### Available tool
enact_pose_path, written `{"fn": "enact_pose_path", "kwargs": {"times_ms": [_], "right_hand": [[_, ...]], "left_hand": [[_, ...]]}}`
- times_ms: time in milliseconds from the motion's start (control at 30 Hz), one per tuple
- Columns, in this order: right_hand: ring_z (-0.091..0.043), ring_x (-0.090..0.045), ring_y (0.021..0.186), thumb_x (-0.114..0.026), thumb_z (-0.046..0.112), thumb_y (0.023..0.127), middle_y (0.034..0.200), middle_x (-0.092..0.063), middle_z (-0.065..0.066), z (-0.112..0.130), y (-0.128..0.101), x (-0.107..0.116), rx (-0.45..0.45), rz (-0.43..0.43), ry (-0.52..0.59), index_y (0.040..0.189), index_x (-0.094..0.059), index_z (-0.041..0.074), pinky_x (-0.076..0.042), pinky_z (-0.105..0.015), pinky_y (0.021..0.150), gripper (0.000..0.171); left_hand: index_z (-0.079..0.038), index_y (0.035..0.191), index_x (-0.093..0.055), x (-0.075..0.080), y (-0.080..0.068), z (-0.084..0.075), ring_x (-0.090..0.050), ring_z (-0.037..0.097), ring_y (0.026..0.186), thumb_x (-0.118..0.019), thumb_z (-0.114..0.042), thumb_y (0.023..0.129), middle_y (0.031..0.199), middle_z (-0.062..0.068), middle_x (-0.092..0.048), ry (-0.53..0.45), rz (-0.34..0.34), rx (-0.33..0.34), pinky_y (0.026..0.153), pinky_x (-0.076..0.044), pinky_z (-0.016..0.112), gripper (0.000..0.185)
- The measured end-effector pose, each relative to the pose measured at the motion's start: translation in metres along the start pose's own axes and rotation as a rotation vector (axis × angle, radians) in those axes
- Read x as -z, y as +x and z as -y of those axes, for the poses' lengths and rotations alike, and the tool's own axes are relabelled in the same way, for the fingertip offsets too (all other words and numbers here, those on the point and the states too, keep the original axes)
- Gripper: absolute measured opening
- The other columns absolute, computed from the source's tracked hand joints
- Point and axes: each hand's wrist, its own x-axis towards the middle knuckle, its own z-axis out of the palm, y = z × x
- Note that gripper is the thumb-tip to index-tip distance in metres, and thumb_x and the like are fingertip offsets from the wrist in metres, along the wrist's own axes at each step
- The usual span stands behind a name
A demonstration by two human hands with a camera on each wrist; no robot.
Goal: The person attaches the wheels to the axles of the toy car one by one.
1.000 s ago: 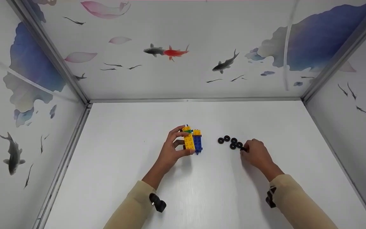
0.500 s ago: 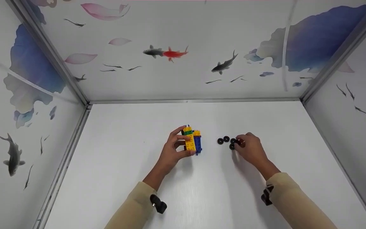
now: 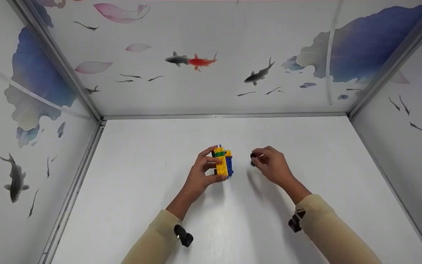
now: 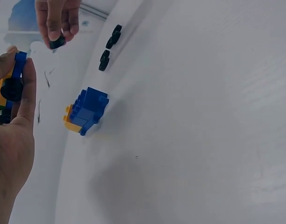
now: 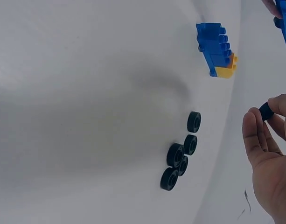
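Note:
My left hand [image 3: 196, 179] grips a toy block car [image 3: 221, 163] in yellow, green and blue, its yellow studs facing up in the head view. A black wheel [image 4: 12, 88] on that car shows in the left wrist view. Raised over the table, my right hand [image 3: 275, 167] pinches a small black toy wheel [image 5: 265, 112] between thumb and fingers. Just beyond the held car stands a second blue block piece [image 5: 212, 44] with a yellow block at one end, partly covered in the head view.
Several loose black wheels [image 5: 175, 154] lie in a cluster on the white tabletop [image 3: 141, 154]; my right hand hides most of them in the head view. White walls [image 3: 211, 95] printed with fish and petals enclose the table at the back and both sides.
My right hand has picked up the wheel at the right end of the cluster and carried it left over the others. My left hand has shifted slightly right with the car.

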Motion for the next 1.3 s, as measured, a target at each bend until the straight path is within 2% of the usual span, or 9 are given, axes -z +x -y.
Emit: {"fn": "enact_pose_path", "kwargs": {"times_ms": [200, 400, 567, 900, 1000, 1167, 1300], "right_hand": [[-0.016, -0.07, 0.101, -0.07, 0.022, 0.097, 0.109, -0.066, 0.0, 0.019, 0.006, -0.009, -0.022, 0.051, 0.059, 0.119, -0.072, 0.019, -0.062, -0.035, 0.088, 0.022], [-0.014, -0.069, 0.105, -0.067, 0.027, 0.098, 0.112, -0.065, 0.004, 0.034, 0.01, -0.017, -0.012, 0.087, 0.131, 0.12, -0.07, 0.028, -0.061, -0.032, 0.091, 0.021], [-0.013, -0.07, 0.102, -0.067, 0.027, 0.098, 0.114, -0.064, 0.003, 0.042, 0.012, -0.021, 0.006, 0.106, 0.188, 0.121, -0.07, 0.026, -0.061, -0.032, 0.092, 0.023], [-0.014, -0.07, 0.105, -0.065, 0.025, 0.099, 0.117, -0.065, 0.002, 0.044, 0.011, -0.024, 0.003, 0.111, 0.236, 0.122, -0.07, 0.028, -0.06, -0.03, 0.094, 0.023], [-0.014, -0.07, 0.105, -0.066, 0.025, 0.099, 0.116, -0.065, 0.002, 0.043, 0.01, -0.025, 0.001, 0.107, 0.239, 0.121, -0.07, 0.028, -0.06, -0.032, 0.095, 0.023], [-0.013, -0.07, 0.107, -0.068, 0.025, 0.098, 0.116, -0.064, 0.002, 0.042, 0.008, -0.026, 0.004, 0.092, 0.224, 0.12, -0.07, 0.029, -0.059, -0.032, 0.096, 0.022], [-0.014, -0.07, 0.108, -0.069, 0.024, 0.097, 0.116, -0.064, 0.003, 0.042, 0.007, -0.026, -0.004, 0.082, 0.207, 0.119, -0.07, 0.029, -0.059, -0.035, 0.097, 0.022]], "left_hand": [[-0.031, 0.112, -0.069, -0.004, 0.0, -0.002, -0.061, 0.018, 0.123, -0.091, -0.024, 0.076, 0.155, -0.031, -0.034, 0.01, 0.005, -0.007, 0.11, -0.051, 0.045, 0.043], [-0.03, 0.11, -0.069, -0.009, 0.001, -0.003, -0.06, 0.018, 0.123, -0.09, -0.022, 0.076, 0.156, -0.028, -0.034, 0.013, 0.041, -0.038, 0.108, -0.052, 0.042, 0.041], [-0.028, 0.112, -0.069, -0.012, 0.001, -0.003, -0.06, 0.019, 0.123, -0.089, -0.024, 0.079, 0.157, -0.027, -0.035, 0.016, 0.071, -0.067, 0.106, -0.054, 0.035, 0.039], [-0.03, 0.114, -0.068, -0.012, -0.001, -0.003, -0.06, 0.018, 0.125, -0.088, -0.026, 0.079, 0.158, -0.026, -0.034, 0.004, 0.094, -0.079, 0.109, -0.052, 0.035, 0.04], [-0.028, 0.115, -0.068, -0.012, -0.002, -0.003, -0.06, 0.019, 0.125, -0.085, -0.028, 0.084, 0.159, -0.024, -0.034, -0.018, 0.108, -0.087, 0.111, -0.05, 0.037, 0.036], [-0.025, 0.116, -0.068, -0.012, -0.001, 0.0, -0.061, 0.021, 0.125, -0.075, -0.032, 0.092, 0.159, -0.02, -0.034, -0.052, 0.11, -0.106, 0.103, -0.056, 0.033, 0.026], [-0.024, 0.115, -0.067, -0.012, -0.001, 0.002, -0.061, 0.022, 0.124, -0.074, -0.031, 0.092, 0.159, -0.02, -0.035, -0.056, 0.093, -0.11, 0.1, -0.057, 0.031, 0.025]]}}
